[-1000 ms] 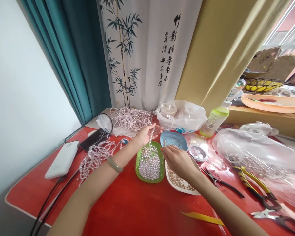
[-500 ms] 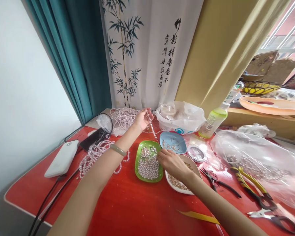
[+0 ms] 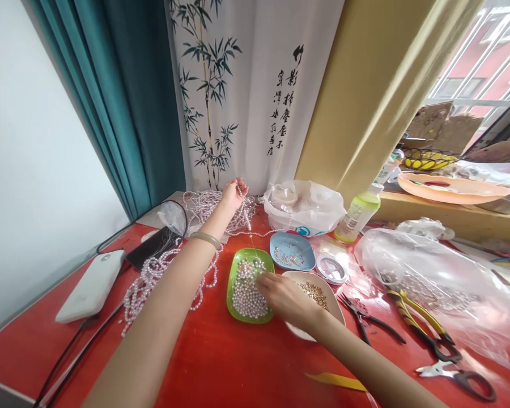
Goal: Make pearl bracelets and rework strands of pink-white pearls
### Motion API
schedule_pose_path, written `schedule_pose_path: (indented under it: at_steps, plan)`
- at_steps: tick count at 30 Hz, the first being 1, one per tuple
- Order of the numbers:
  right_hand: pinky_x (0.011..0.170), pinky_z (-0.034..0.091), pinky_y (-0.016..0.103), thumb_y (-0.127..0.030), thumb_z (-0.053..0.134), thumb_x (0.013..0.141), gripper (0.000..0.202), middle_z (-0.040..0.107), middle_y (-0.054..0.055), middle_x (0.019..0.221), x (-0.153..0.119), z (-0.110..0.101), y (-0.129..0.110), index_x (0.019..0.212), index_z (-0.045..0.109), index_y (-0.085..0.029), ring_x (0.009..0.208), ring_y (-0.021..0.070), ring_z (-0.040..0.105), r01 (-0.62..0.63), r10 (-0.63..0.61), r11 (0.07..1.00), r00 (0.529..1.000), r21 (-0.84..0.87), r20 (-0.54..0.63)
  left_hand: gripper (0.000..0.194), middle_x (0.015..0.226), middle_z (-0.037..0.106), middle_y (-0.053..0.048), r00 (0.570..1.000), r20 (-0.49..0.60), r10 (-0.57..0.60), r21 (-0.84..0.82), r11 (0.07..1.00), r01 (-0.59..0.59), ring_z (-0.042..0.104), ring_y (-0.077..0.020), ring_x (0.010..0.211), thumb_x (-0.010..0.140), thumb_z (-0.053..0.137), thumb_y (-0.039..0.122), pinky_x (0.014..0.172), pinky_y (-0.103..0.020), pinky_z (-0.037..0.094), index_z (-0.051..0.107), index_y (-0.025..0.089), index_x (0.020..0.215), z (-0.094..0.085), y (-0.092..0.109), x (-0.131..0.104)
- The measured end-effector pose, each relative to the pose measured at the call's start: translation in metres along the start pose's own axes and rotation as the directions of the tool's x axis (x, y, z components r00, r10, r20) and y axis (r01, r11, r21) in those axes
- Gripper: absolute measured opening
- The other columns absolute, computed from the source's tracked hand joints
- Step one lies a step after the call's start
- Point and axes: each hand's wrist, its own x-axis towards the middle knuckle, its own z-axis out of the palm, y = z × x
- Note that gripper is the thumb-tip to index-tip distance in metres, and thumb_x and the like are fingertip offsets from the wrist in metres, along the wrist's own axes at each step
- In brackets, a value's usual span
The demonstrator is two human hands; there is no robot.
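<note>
My left hand (image 3: pixel 234 194), with a bangle on its wrist, is raised at the back of the table, its fingers closed round a strand of pearl beads (image 3: pixel 250 222). A thin thread runs down from the strand towards my right hand (image 3: pixel 278 294). That hand is closed in a pinch at the right side of a green tray (image 3: pixel 230 300); its fingertips are partly hidden. Loose pearl beads (image 3: pixel 250 299) fill the tray. Beside it, partly under my right forearm, lies a cream dish (image 3: pixel 296 334) with gold beads (image 3: pixel 315 294). Behind stands a blue dish (image 3: pixel 308 263) with small pieces.
Heaped bead strands (image 3: pixel 202 207) lie at the back, more strands (image 3: pixel 148 286) by my left forearm. To the left are a white power bank (image 3: pixel 91 286) and cables. To the right are pliers (image 3: pixel 372 320), yellow-handled pliers (image 3: pixel 425 323), cutters (image 3: pixel 459 377), a plastic bag (image 3: pixel 433 283) and a bottle (image 3: pixel 359 215).
My left hand has moved left and closed round the strand. My right hand has come lower over the green tray. The whole view has shifted slightly.
</note>
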Motion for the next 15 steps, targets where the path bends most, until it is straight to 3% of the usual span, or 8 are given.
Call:
schedule_pose_path:
  at_steps: [5, 10, 13, 15]
  plan:
    - [0.08, 0.046, 0.027, -0.007, 0.041, 0.083, 0.019, 0.059, 0.009, 0.098, -0.001, 0.002, -0.004, 0.092, 0.058, -0.009, 0.09, 0.0166, 0.055, -0.012, 0.016, 0.995, 0.999, 0.101, -0.035, 0.021, 0.042, 0.046, 0.005, 1.0, -0.009, -0.02, 0.033, 0.999, 0.021, 0.045, -0.0042, 0.038, 0.086, 0.035, 0.011, 0.051, -0.016, 0.043, 0.054, 0.015, 0.074, 0.0, 0.002, 0.009]
    - [0.095, 0.038, 0.029, -0.011, 0.037, 0.087, 0.023, 0.057, 0.01, 0.11, 0.008, -0.003, 0.007, 0.089, 0.06, -0.011, 0.11, 0.0174, 0.048, 0.041, -0.032, 0.992, 0.996, 0.117, -0.081, 0.019, 0.047, 0.051, 0.003, 0.989, 0.082, -0.126, 0.149, 0.982, 0.113, 0.045, -0.0039, 0.037, 0.083, 0.042, 0.011, 0.044, -0.015, 0.039, 0.056, 0.013, 0.071, -0.005, 0.0, 0.0]
    - [0.076, 0.046, 0.028, -0.019, 0.034, 0.09, 0.025, 0.057, 0.009, 0.112, 0.014, -0.014, 0.012, 0.098, 0.058, -0.014, 0.094, 0.0159, 0.057, -0.047, 0.058, 0.99, 0.995, 0.132, -0.08, 0.015, 0.05, 0.053, 0.0, 0.973, 0.156, -0.169, 0.229, 0.965, 0.13, 0.046, -0.0045, 0.039, 0.08, 0.047, 0.011, 0.042, -0.016, 0.038, 0.059, 0.011, 0.071, -0.012, 0.0, -0.007]
    - [0.061, 0.045, 0.025, -0.026, 0.032, 0.091, 0.028, 0.06, 0.009, 0.106, 0.018, -0.021, 0.018, 0.101, 0.057, -0.016, 0.077, 0.0146, 0.06, -0.137, 0.149, 0.981, 0.986, 0.14, -0.073, 0.015, 0.052, 0.054, 0.0, 0.965, 0.198, -0.174, 0.266, 0.957, 0.118, 0.046, -0.0045, 0.04, 0.08, 0.047, 0.012, 0.042, -0.016, 0.039, 0.06, 0.011, 0.071, -0.017, 0.001, -0.01]
